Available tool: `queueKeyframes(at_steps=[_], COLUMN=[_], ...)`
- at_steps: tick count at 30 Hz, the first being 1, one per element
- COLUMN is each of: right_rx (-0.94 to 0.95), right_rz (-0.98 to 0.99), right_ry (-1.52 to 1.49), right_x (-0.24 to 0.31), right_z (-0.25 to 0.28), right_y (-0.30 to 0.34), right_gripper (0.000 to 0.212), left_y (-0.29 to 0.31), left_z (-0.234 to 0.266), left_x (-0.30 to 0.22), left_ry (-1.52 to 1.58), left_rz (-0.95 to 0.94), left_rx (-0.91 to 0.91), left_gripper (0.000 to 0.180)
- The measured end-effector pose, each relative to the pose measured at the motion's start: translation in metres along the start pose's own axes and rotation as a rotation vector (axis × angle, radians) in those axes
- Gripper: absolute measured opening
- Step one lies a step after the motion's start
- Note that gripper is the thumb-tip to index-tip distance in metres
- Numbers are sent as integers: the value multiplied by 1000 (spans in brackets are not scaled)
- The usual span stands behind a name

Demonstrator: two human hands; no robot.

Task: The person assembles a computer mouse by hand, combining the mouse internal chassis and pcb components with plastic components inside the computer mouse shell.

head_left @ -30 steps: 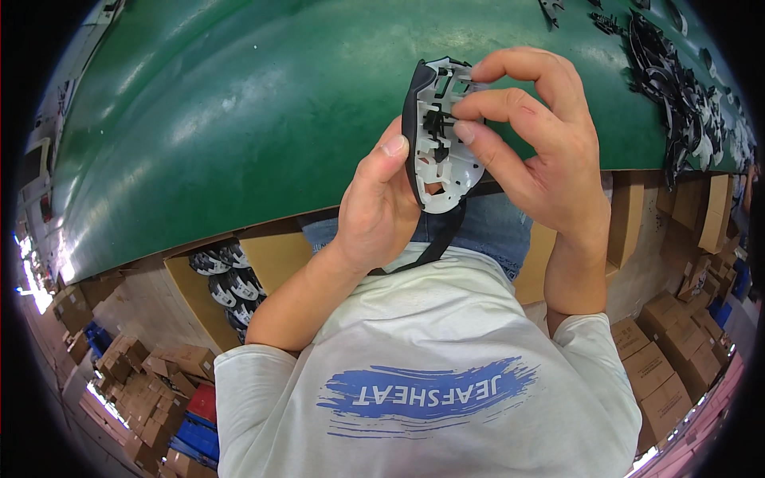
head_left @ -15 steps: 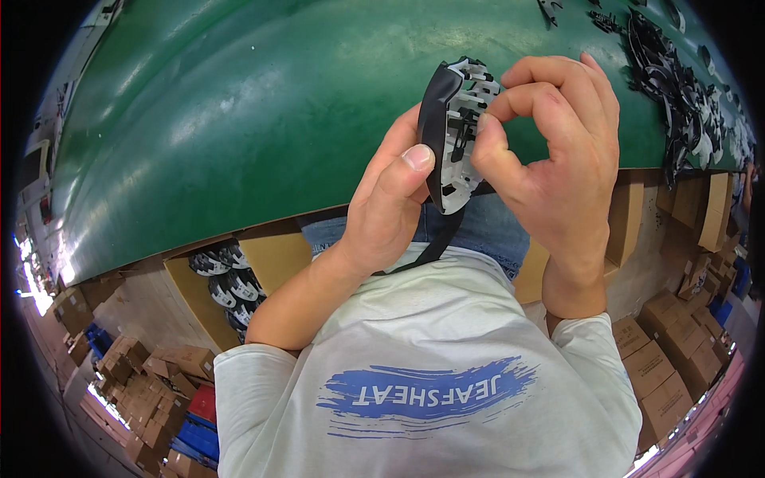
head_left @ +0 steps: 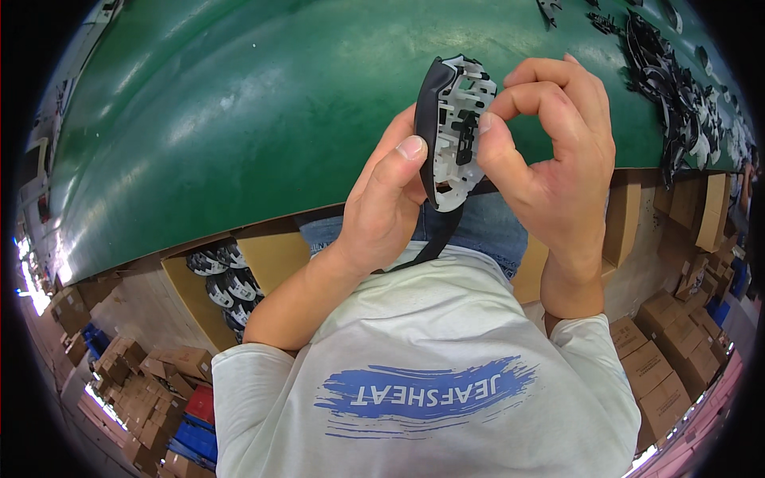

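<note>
Sitting in an open carton (head_left: 275,256), black-and-white parts (head_left: 231,287) are showing at left, below the near edge of the green table (head_left: 199,143). Next, the left hand (head_left: 382,203) is gripping the black outer side of a curved shell (head_left: 450,119), which is being held up at the table's edge, white ribbed interior facing right. The right hand (head_left: 550,155) is holding thumb and index fingertip close together there; whether they are pinching anything cannot be told. Farther right, dark and white pieces (head_left: 669,95) are lying heaped on the table.

Left grip (head_left: 381,203) holds plastic shell (head_left: 442,131); right grip (head_left: 567,179) alongside
</note>
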State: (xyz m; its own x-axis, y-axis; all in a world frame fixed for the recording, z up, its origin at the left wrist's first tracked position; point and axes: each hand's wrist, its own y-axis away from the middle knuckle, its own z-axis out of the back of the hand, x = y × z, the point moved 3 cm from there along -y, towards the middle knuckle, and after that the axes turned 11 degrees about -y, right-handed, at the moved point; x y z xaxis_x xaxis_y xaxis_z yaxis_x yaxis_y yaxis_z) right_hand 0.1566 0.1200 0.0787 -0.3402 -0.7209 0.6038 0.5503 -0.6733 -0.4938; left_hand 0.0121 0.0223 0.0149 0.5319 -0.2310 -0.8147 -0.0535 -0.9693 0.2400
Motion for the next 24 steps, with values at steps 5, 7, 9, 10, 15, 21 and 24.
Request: queueKeyframes(at_steps=[5, 7, 9, 10, 15, 21, 24], right_rx=[-38, -32, -24, -35, -5, 134, 191], right_rz=[-37, -39, -42, -26, -133, -91, -19], right_ry=[59, 22, -16, -32, -301, -288, -166], right_x=[-1, -3, -6, -8, -12, -12, -11], right_z=[-6, -8, -11, -12, -5, 6, 2], right_y=[-2, -1, 1, 2, 8, 16, 15], right_gripper=[14, 14, 14, 13, 18, 28, 30], left_y=[-3, -3, -2, -1, 0, -3, -2], left_z=[-4, -7, -5, -1, 0, 3, 5], left_x=[3, 2, 2, 3, 1, 2, 8], left_ry=[-224, -167, -110, -56, 133, 201, 143], left_rz=[-55, -41, -27, -5, 35, 29, 26], left_rx=[-57, -57, -59, -20, 4, 72, 16], left_gripper=[64, 64, 63, 61, 62, 59, 55])
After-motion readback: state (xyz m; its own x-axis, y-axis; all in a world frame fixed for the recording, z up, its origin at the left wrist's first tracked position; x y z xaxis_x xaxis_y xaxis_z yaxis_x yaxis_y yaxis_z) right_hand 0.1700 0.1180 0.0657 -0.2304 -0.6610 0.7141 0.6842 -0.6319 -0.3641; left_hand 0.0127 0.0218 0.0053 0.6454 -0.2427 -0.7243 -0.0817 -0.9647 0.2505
